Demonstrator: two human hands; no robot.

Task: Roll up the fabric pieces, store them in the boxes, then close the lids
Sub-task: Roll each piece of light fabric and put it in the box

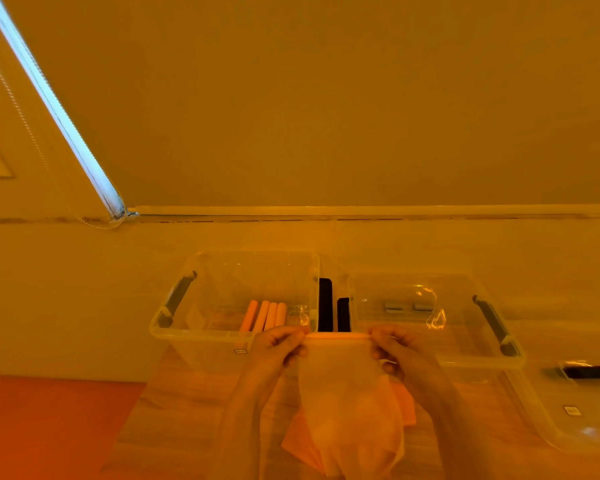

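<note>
We find no legible text. A small label [240,351] on the left box [201,341] and another label [571,410] on the lid [534,410] are too small to read.

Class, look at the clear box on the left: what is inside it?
Inside the left box, four orange fabric rolls lie side by side near its right end. The left hand covers their near ends, so anything beneath it cannot be seen.

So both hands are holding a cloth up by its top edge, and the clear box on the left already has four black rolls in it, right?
Not quite: the head view shows the four rolls in the left box are orange, not black. Both the left hand and right hand do hold the cloth by its top edge.
</note>
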